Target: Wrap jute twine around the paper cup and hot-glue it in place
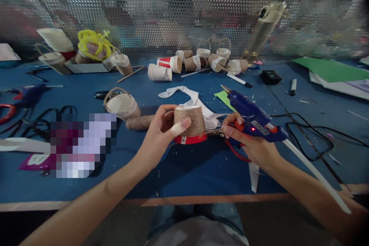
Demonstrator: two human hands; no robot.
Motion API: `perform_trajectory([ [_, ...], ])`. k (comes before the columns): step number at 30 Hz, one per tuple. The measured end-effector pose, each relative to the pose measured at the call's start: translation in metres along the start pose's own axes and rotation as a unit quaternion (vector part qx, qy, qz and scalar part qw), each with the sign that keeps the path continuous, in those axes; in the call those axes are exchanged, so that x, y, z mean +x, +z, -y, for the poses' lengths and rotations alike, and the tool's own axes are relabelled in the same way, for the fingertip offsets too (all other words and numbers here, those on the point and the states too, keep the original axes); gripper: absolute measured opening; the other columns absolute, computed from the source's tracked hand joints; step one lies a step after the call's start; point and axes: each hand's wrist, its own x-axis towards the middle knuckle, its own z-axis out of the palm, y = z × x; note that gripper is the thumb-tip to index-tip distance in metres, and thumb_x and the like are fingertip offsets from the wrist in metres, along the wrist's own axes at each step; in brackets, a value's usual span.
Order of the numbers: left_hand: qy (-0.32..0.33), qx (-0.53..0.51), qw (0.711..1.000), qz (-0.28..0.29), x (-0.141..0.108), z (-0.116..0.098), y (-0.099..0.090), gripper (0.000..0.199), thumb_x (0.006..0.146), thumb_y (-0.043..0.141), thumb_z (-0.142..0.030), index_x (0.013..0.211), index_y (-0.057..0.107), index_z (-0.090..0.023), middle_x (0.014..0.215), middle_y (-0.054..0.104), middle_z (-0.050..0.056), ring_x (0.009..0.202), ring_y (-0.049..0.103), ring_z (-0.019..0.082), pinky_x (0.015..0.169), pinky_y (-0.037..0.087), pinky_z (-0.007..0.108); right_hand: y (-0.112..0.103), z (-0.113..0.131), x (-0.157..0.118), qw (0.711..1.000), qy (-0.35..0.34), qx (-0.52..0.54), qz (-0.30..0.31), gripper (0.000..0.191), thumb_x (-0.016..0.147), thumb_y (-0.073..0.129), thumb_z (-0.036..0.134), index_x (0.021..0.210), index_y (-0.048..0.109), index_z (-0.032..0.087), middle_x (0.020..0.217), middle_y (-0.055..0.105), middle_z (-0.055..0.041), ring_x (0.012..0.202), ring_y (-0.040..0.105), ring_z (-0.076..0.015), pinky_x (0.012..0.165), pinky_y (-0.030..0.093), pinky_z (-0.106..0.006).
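My left hand [170, 125] grips a paper cup [188, 121] wound with brown twine; a red printed band shows at its lower edge. A bandage-like strip wraps my left thumb. From the cup, a strand of twine [215, 132] runs to my right hand [250, 142], pinched between finger and thumb. That hand also holds a blue glue gun [250, 117], its nozzle pointing up and left and its red light lit. A white glue stick [317, 177] juts from the back, over my forearm. White lace ribbon [193, 98] lies behind the cup.
Left of the cup are a twine roll [140, 123] and a handled cup basket [122, 105]. Red-handled scissors [238, 153] lie under my right hand. Several small baskets [216, 61], a leaning bottle [261, 30] and a perforated metal screen [161, 11] stand behind. Black cable [314, 157] loops at right.
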Motion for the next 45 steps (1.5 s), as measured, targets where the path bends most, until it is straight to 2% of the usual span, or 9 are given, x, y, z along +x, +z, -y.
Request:
perform_trajectory([
  [5, -0.032, -0.008, 0.999, -0.001, 0.0, -0.001, 0.001, 0.038, 0.077, 0.092, -0.038, 0.103, 0.068, -0.025, 0.097, 0.072, 0.0, 0.086, 0.067, 0.017, 0.072, 0.053, 0.027, -0.001, -0.002, 0.001, 1.0, 0.014, -0.007, -0.004, 0.027, 0.092, 0.078, 0.026, 0.088, 0.052, 0.027, 0.088, 0.064, 0.0058, 0.081, 0.061, -0.0146, 0.078, 0.051, -0.03],
  [12, -0.031, -0.006, 0.999, 0.01, 0.0, 0.003, -0.002, 0.039, 0.077, 0.091, -0.042, 0.104, 0.069, -0.025, 0.099, 0.074, 0.002, 0.09, 0.067, 0.018, 0.073, 0.052, 0.026, 0.002, 0.003, 0.003, 0.999, 0.025, -0.025, -0.01, 0.023, 0.091, 0.078, 0.027, 0.085, 0.056, 0.026, 0.087, 0.067, 0.0054, 0.079, 0.061, -0.0142, 0.079, 0.05, -0.031],
  [17, -0.034, -0.006, 0.999, 0.03, -0.001, 0.003, -0.002, 0.04, 0.078, 0.091, -0.042, 0.106, 0.069, -0.024, 0.1, 0.073, 0.001, 0.09, 0.066, 0.017, 0.076, 0.053, 0.026, 0.007, 0.012, 0.004, 0.998, 0.043, -0.044, -0.021, 0.017, 0.088, 0.079, 0.026, 0.08, 0.064, 0.023, 0.083, 0.067, 0.0043, 0.077, 0.061, -0.0131, 0.079, 0.052, -0.03],
  [23, -0.037, -0.013, 0.998, 0.042, 0.0, 0.005, -0.004, 0.039, 0.078, 0.092, -0.043, 0.106, 0.071, -0.026, 0.1, 0.073, 0.0, 0.091, 0.065, 0.015, 0.075, 0.053, 0.022, 0.008, 0.015, 0.004, 0.997, 0.041, -0.059, -0.028, 0.011, 0.086, 0.082, 0.028, 0.081, 0.072, 0.026, 0.082, 0.072, 0.0045, 0.081, 0.067, -0.0144, 0.083, 0.053, -0.03],
  [32, -0.037, -0.038, 0.997, 0.055, 0.002, 0.01, -0.007, 0.038, 0.076, 0.093, -0.039, 0.106, 0.074, -0.027, 0.099, 0.071, -0.001, 0.09, 0.067, 0.012, 0.076, 0.054, 0.018, 0.01, 0.015, 0.004, 0.996, 0.032, -0.078, -0.023, 0.01, 0.086, 0.079, 0.028, 0.08, 0.072, 0.026, 0.08, 0.071, 0.0044, 0.081, 0.067, -0.0151, 0.084, 0.052, -0.031],
  [39, -0.02, -0.052, 0.996, 0.066, 0.001, 0.008, -0.004, 0.038, 0.074, 0.095, -0.038, 0.104, 0.076, -0.026, 0.098, 0.073, 0.0, 0.087, 0.067, 0.012, 0.073, 0.054, 0.019, 0.012, 0.017, 0.004, 0.995, 0.065, -0.067, -0.036, 0.011, 0.082, 0.081, 0.03, 0.08, 0.072, 0.025, 0.082, 0.072, 0.0035, 0.081, 0.067, -0.0154, 0.086, 0.054, -0.033],
  [45, -0.012, -0.049, 0.995, 0.081, 0.001, 0.009, -0.003, 0.036, 0.075, 0.094, -0.039, 0.105, 0.076, -0.027, 0.098, 0.073, -0.001, 0.085, 0.065, 0.012, 0.072, 0.053, 0.02, 0.013, 0.018, 0.004, 0.996, 0.072, -0.056, -0.014, 0.008, 0.084, 0.08, 0.029, 0.08, 0.074, 0.025, 0.08, 0.073, 0.0039, 0.079, 0.068, -0.0147, 0.081, 0.055, -0.031],
])
